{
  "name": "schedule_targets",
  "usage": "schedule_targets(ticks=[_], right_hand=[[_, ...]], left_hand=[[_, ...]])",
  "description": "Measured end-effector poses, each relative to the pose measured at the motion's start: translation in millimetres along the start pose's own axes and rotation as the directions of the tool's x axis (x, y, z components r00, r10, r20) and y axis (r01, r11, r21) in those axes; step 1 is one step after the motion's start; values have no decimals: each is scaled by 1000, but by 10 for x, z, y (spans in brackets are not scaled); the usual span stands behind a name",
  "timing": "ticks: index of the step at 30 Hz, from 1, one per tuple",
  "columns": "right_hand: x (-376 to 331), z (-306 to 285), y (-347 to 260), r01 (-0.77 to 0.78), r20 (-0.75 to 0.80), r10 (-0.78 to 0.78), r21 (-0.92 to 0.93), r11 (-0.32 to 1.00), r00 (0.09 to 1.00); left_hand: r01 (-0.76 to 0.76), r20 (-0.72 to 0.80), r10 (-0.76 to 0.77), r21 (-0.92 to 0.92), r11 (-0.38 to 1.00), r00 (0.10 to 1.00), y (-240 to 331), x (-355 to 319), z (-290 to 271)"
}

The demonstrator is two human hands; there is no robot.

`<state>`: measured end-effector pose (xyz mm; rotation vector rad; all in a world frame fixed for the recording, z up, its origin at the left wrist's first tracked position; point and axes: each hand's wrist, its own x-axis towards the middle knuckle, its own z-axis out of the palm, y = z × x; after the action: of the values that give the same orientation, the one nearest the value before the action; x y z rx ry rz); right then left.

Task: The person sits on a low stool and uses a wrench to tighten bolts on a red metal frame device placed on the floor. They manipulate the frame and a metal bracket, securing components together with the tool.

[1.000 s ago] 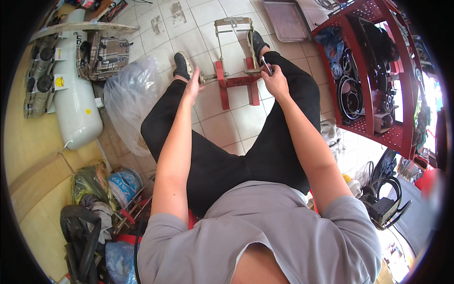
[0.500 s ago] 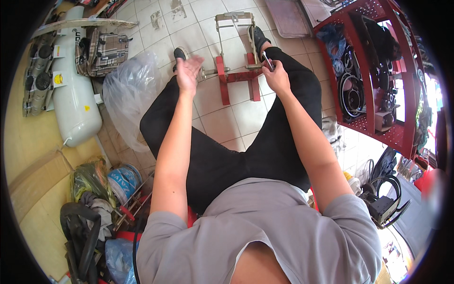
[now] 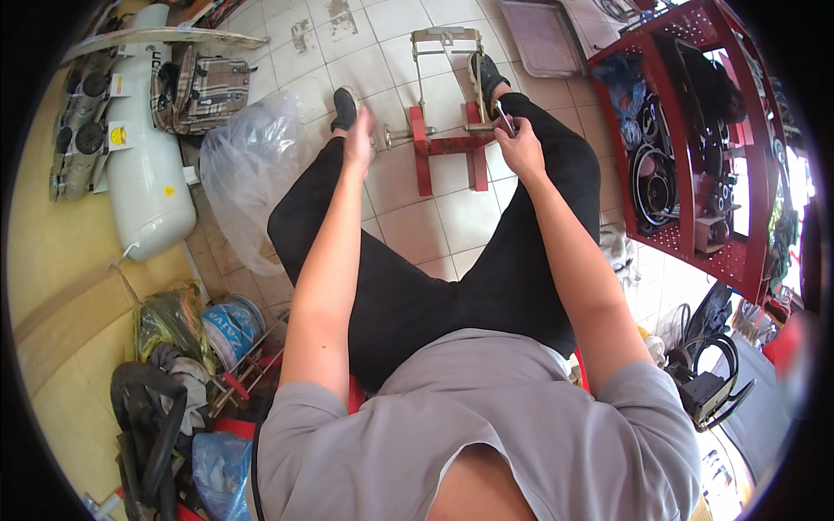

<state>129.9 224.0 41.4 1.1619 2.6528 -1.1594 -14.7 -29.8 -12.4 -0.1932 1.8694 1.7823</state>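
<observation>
My left hand is raised over my left knee, its fingers stretched out and turned edge-on, with nothing in it. Beside it, the end of a metal spindle sticks out from a wheel truing stand. This stand has a red base on the tiled floor between my feet, and a metal frame rises from it. No wheel sits in it. Close to the stand's right side, my right hand is closed around a slim silver tool whose tip points up and away; its exact kind cannot be made out.
A red perforated rack holding wheel rims stands at right. A metal tray lies on the floor beyond. At left are a clear plastic bag, a checked bag, a white tank and a blue-and-white bucket.
My left hand has turned from showing its open palm to edge-on. My right hand keeps its hold on the slim tool beside the stand. The whole view has shifted slightly.
</observation>
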Motion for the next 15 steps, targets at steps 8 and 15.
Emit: schedule_targets(ticks=[8, 15], right_hand=[[45, 6, 68, -9, -12, 9, -6, 1000, 1000], [38, 26, 39, 25, -20, -25, 2, 1000, 999]], left_hand=[[-116, 83, 165, -413, 903, 983, 113, -20, 27], [75, 109, -62, -120, 990, 992, -100, -15, 21]])
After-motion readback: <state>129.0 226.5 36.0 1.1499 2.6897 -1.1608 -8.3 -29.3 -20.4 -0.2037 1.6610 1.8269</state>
